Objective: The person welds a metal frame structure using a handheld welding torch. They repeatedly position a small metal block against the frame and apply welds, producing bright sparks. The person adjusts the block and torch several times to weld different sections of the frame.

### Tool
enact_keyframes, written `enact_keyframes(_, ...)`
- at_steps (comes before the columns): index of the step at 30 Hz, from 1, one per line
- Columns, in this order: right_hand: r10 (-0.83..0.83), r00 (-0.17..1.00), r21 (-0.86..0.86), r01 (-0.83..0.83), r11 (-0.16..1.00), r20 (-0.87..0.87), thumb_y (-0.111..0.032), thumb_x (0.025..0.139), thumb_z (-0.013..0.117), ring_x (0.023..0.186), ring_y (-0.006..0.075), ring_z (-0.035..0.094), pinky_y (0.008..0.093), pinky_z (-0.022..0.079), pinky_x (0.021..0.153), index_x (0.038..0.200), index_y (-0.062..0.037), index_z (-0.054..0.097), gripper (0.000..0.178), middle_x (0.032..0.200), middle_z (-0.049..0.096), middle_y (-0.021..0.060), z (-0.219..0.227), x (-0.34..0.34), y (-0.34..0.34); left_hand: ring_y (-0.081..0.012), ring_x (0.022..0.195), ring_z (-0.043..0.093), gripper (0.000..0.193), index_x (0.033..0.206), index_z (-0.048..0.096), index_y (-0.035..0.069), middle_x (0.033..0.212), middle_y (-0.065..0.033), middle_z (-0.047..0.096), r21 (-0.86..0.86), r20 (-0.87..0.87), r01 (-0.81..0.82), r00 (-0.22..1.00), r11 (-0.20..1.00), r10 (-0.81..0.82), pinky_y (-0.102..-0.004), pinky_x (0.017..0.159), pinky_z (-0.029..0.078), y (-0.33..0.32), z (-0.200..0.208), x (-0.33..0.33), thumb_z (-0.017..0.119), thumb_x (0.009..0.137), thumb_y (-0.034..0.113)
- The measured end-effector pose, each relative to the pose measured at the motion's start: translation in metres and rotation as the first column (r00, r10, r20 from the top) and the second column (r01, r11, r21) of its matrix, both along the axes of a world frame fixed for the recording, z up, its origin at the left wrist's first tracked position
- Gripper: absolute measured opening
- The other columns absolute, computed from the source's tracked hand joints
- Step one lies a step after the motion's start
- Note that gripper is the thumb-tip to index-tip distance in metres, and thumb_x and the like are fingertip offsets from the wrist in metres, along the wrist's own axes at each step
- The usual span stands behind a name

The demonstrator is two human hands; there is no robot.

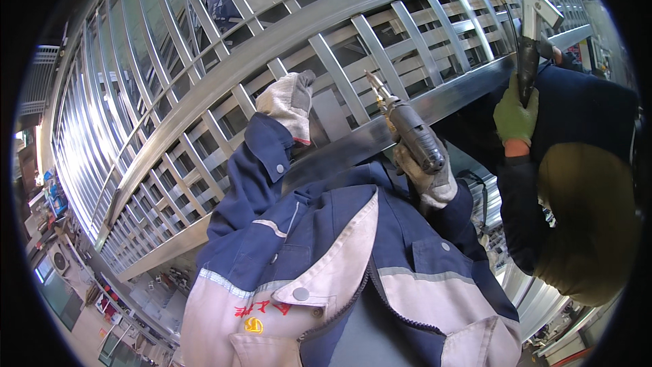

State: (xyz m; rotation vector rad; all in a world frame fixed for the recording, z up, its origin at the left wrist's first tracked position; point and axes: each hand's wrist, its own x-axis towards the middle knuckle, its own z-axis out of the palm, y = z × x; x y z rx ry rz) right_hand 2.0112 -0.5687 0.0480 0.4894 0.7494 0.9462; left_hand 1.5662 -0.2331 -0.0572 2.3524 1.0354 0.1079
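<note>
My right hand (pixel 435 180), in a pale work glove, grips a dark handheld drill (pixel 416 137) whose bit points up and away from me. The tip of the bit is over the slatted metal frame (pixel 333 75), and I cannot tell whether it touches. My left hand (pixel 288 103), also gloved, is closed at one of the frame's upright bars, to the left of the drill. What its fingers hold, if anything, is hidden by the glove. The frame has shiny bars and long rails running from lower left to upper right.
At the right, a co-worker in dark clothes (pixel 584 211) has a green-gloved hand (pixel 516 115) around a black-handled tool (pixel 528 71), close to the frame. A dark bundle (pixel 223 8) shows beyond the bars. An air-conditioner unit (pixel 60 260) is at the far left.
</note>
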Motion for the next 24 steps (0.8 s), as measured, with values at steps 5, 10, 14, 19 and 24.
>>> enact_keyframes(5, -0.086, 0.992, -0.039, 0.082, 0.996, -0.096, -0.044, 0.099, 0.089, 0.106, 0.018, 0.077, 0.0324, 0.057, 0.092, 0.166, -0.0155, 0.06, 0.079, 0.119, 0.08, 0.0054, 0.011, -0.019, 0.017, -0.0381, 0.112, 0.082, 0.021, 0.124, 0.083, 0.005, 0.117, -0.0219, 0.084, -0.021, 0.007, -0.035, 0.999, 0.999, 0.035, -0.0422, 0.098, 0.064, -0.003, 0.007, 0.003, 0.076, 0.108, 0.018)
enact_keyframes(10, 0.508, 0.61, -0.629, -0.02, 0.777, 0.608, -0.038, 0.098, 0.09, 0.104, 0.0177, 0.076, 0.0328, 0.058, 0.091, 0.159, -0.0124, 0.063, 0.072, 0.118, 0.08, 0.0056, 0.012, -0.123, 0.036, -0.0401, 0.108, 0.08, 0.024, 0.123, 0.081, 0.008, 0.115, -0.0208, 0.083, -0.011, 0.02, 0.001, 1.0, 1.0, -0.001, -0.0447, 0.093, 0.062, -0.003, -0.002, -0.001, 0.069, 0.112, 0.025)
enact_keyframes(14, 0.853, -0.102, -0.823, 0.227, 0.52, 0.511, -0.033, 0.097, 0.091, 0.103, 0.0175, 0.076, 0.0331, 0.06, 0.09, 0.154, -0.01, 0.065, 0.066, 0.117, 0.079, 0.0058, 0.015, -0.221, 0.048, -0.0472, 0.11, 0.076, 0.03, 0.122, 0.078, 0.014, 0.119, -0.0203, 0.08, -0.138, 0.164, -0.01, 0.986, 0.99, 0.033, -0.0526, 0.088, 0.062, -0.006, -0.016, -0.008, 0.06, 0.115, 0.036)
enact_keyframes(19, 0.828, -0.402, -0.822, 0.252, 0.51, 0.391, -0.026, 0.096, 0.092, 0.102, 0.0172, 0.076, 0.0335, 0.061, 0.088, 0.147, -0.007, 0.067, 0.06, 0.117, 0.079, 0.006, 0.044, -0.256, 0.062, -0.0254, 0.116, 0.074, 0.024, 0.132, 0.075, 0.001, 0.124, -0.0136, 0.08, -0.286, 0.219, 0.003, 0.974, 0.958, 0.063, -0.0366, 0.105, 0.058, -0.008, -0.018, -0.015, 0.061, 0.112, 0.004)
enact_keyframes(24, 0.777, -0.548, -0.84, 0.226, 0.493, 0.308, -0.02, 0.095, 0.093, 0.1, 0.0169, 0.076, 0.0339, 0.062, 0.087, 0.14, -0.0039, 0.07, 0.053, 0.116, 0.078, 0.0063, 0.06, -0.249, 0.061, -0.0221, 0.126, 0.073, 0.03, 0.141, 0.069, -0.007, 0.136, -0.0139, 0.077, -0.419, 0.243, 0.031, 0.967, 0.907, 0.079, -0.0332, 0.116, 0.055, -0.004, -0.02, -0.015, 0.058, 0.113, -0.007)
